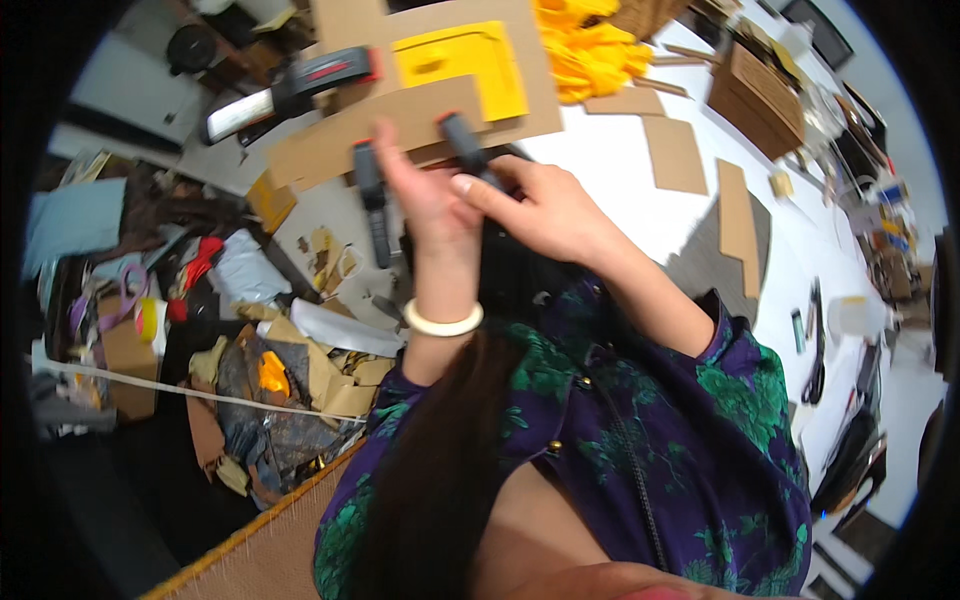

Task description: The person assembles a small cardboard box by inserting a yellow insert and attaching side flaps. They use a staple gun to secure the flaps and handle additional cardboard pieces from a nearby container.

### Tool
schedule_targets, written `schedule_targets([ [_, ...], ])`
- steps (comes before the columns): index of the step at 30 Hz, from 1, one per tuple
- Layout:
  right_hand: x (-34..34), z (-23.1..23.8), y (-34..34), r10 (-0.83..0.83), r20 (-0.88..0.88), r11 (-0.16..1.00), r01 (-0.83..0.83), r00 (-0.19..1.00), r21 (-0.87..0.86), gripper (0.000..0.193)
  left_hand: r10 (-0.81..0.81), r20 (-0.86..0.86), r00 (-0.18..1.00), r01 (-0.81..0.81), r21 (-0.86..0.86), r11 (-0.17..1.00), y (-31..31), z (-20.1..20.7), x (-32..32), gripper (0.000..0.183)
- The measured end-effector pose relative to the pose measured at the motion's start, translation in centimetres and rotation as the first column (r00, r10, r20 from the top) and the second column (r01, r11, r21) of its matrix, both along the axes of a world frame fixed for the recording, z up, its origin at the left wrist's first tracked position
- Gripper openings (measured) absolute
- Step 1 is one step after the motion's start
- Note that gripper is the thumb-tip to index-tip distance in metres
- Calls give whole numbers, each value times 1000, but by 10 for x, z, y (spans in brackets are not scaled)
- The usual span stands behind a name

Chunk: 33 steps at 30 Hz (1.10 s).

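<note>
A stack of brown cardboard (pixel 375 125) lies at the table's near edge, with a yellow sheet (pixel 505 85) set in it. Three black clamps with red pads are on it: one clamp (pixel 330 78) at the left side, another clamp (pixel 371 205) at the near edge, and a third clamp (pixel 463 142) to its right. My right hand (pixel 550 210) is closed round the grip of this third clamp. My left hand (pixel 435 195) is beside it, palm showing and thumb stretched up over the cardboard's edge. Its other fingers are partly hidden near the clamp.
On the white table (pixel 600 150) are loose cardboard pieces (pixel 675 155), a grey sheet (pixel 710 255), yellow cloth (pixel 590 50), a cardboard box (pixel 755 95) and scissors (pixel 815 340). Mixed scraps (pixel 265 390) and bags (pixel 250 265) heap up at the left, crossed by a white cord (pixel 180 387).
</note>
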State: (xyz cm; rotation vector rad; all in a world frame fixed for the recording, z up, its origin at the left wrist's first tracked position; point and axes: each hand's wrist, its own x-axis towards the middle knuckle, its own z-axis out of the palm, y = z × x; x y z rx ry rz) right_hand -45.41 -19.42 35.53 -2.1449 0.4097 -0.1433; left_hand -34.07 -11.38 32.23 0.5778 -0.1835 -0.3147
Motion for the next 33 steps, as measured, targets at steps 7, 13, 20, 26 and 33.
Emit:
schedule_targets([
  [7, -113, -11, -53, -271, 161, 891, 311, 949, -330, 36, 337, 517, 786, -551, 340, 762, 56, -30, 9, 45],
  [13, -201, -53, -166, -775, -35, 398, 446, 631, -802, 64, 161, 637, 754, -561, 495, 664, 86, -97, 30, 53],
  [20, -197, -88, -203, -767, -164, 596, 595, 620, -539, 68, 26, -101, 995, -3, 228, 974, 100, -103, 36, 44],
  [26, -185, -54, -194, -715, 385, 560, 808, 584, -185, 20, -183, -91, 979, 199, 218, 955, 102, -86, 34, 32],
  [33, -61, -4, -62, -173, 268, 958, 98, 948, 270, 33, -236, 35, 971, 208, 358, 910, 83, -47, 3, 15],
])
